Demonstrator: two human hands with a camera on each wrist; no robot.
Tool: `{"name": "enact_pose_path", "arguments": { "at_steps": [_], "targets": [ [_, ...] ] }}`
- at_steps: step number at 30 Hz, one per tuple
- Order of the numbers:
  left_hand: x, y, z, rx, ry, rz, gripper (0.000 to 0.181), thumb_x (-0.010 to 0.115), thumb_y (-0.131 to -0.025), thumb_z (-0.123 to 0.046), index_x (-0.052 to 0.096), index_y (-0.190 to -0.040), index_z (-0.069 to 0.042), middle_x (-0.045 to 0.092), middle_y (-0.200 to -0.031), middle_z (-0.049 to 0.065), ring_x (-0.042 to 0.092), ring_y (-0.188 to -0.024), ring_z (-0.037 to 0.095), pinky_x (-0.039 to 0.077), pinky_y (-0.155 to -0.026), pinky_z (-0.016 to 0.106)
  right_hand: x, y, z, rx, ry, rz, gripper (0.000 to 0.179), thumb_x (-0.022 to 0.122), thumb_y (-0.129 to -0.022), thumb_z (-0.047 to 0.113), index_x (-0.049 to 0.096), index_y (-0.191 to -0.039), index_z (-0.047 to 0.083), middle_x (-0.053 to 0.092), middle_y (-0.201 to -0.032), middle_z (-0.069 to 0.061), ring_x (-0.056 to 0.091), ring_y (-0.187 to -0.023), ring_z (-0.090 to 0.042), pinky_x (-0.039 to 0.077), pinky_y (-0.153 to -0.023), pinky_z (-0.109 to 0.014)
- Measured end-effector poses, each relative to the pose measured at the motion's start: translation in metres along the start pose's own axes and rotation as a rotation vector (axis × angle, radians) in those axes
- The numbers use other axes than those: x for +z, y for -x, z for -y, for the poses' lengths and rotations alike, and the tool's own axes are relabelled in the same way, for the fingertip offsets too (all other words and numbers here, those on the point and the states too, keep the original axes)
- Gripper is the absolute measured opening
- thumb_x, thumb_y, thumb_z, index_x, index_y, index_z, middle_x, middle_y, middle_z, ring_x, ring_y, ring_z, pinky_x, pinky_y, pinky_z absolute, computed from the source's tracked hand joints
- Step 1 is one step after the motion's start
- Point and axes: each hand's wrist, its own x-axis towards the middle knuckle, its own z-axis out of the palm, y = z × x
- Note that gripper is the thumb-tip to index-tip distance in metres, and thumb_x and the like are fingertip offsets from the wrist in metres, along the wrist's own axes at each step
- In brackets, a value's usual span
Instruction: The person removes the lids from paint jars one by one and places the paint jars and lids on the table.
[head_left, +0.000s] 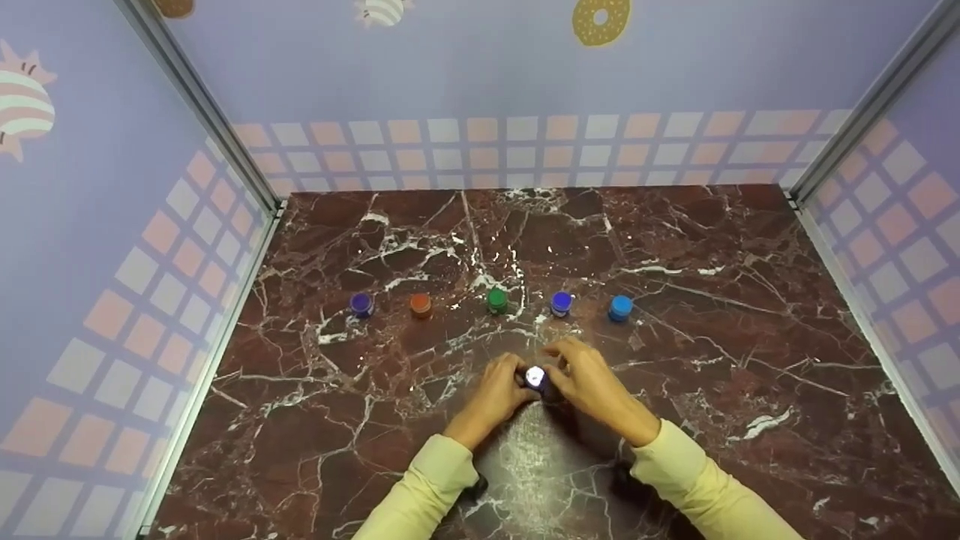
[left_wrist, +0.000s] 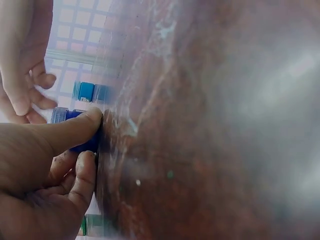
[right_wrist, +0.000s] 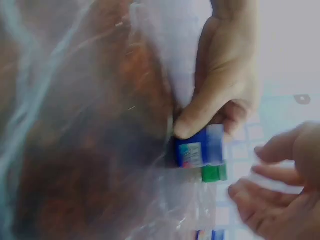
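A small dark blue paint jar (right_wrist: 191, 152) with a pale, see-through lid (left_wrist: 60, 115) stands on the marble table in front of the person. My left hand (head_left: 501, 386) grips its side between thumb and fingers, low near the tabletop. From above, the jar's bright white top (head_left: 535, 376) shows between both hands. My right hand (head_left: 590, 381) hovers just right of the jar, fingers loosely bent and spread. In the right wrist view a gap separates those fingers (right_wrist: 265, 200) from the lid.
Behind the hands stands a row of small paint jars: purple (head_left: 361, 304), orange (head_left: 421, 304), green (head_left: 497, 300), violet-blue (head_left: 561, 303) and light blue (head_left: 620, 308). Patterned panels (head_left: 517, 82) enclose the dark red marble table (head_left: 315, 420) at back and sides.
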Motion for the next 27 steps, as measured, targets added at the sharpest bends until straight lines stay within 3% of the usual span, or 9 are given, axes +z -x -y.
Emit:
{"name": "enact_pose_path", "arguments": {
  "at_steps": [3, 7, 11, 15, 20, 27],
  "targets": [
    [0.000, 0.000, 0.000, -0.002, 0.009, -0.001, 0.036, 0.092, -0.072, -0.009, 0.065, -0.094, -0.001, 0.062, -0.090, 0.006, 0.059, -0.091, 0.027, 0.049, -0.087, 0.043, 0.002, -0.003, 0.006, 0.151, 0.007, -0.060, 0.023, 0.074, -0.090, 0.001, 0.068, -0.110, -0.009, 0.069, -0.097, -0.022, 0.067, -0.081, -0.032, 0.057, -0.073, -0.045],
    [0.001, 0.000, 0.001, 0.002, 0.010, -0.004, 0.036, 0.091, -0.073, -0.010, 0.065, -0.095, -0.001, 0.062, -0.089, 0.006, 0.059, -0.090, 0.027, 0.049, -0.087, 0.044, 0.007, -0.006, 0.014, 0.226, 0.118, -0.076, 0.031, 0.074, -0.093, 0.009, 0.061, -0.115, -0.010, 0.066, -0.101, -0.027, 0.067, -0.085, -0.040, 0.057, -0.073, -0.051],
    [0.001, 0.000, 0.003, 0.035, -0.015, -0.010, 0.035, 0.090, -0.074, -0.010, 0.063, -0.093, -0.002, 0.059, -0.087, 0.004, 0.058, -0.087, 0.027, 0.049, -0.085, 0.043, 0.017, -0.007, 0.025, 0.209, 0.258, -0.047, 0.036, 0.073, -0.093, 0.011, 0.053, -0.116, -0.009, 0.060, -0.100, -0.026, 0.064, -0.071, -0.039, 0.057, -0.059, -0.047],
    [0.001, 0.000, 0.004, 0.067, -0.060, -0.008, 0.025, 0.081, -0.077, -0.001, 0.059, -0.089, -0.003, 0.057, -0.084, 0.006, 0.059, -0.087, 0.032, 0.048, -0.084, 0.047, 0.029, -0.006, 0.034, 0.174, 0.368, -0.021, 0.038, 0.077, -0.091, 0.015, 0.053, -0.108, -0.008, 0.055, -0.091, -0.021, 0.062, -0.061, -0.036, 0.054, -0.049, -0.042],
    [0.002, 0.002, 0.007, 0.129, -0.077, -0.032, 0.015, 0.070, -0.081, 0.006, 0.061, -0.091, -0.001, 0.062, -0.088, 0.011, 0.062, -0.091, 0.036, 0.050, -0.085, 0.048, 0.041, -0.004, 0.038, 0.134, 0.444, -0.034, 0.033, 0.082, -0.087, 0.014, 0.056, -0.095, -0.005, 0.053, -0.086, -0.017, 0.064, -0.065, -0.037, 0.055, -0.051, -0.046],
    [0.003, 0.001, 0.011, 0.187, -0.043, -0.076, 0.020, 0.072, -0.075, 0.008, 0.063, -0.092, 0.003, 0.062, -0.087, 0.011, 0.063, -0.086, 0.033, 0.051, -0.084, 0.046, 0.045, -0.004, 0.035, 0.063, 0.456, -0.055, 0.026, 0.081, -0.084, 0.008, 0.058, -0.087, -0.002, 0.053, -0.084, -0.014, 0.063, -0.068, -0.034, 0.056, -0.055, -0.045]
  ]
}}
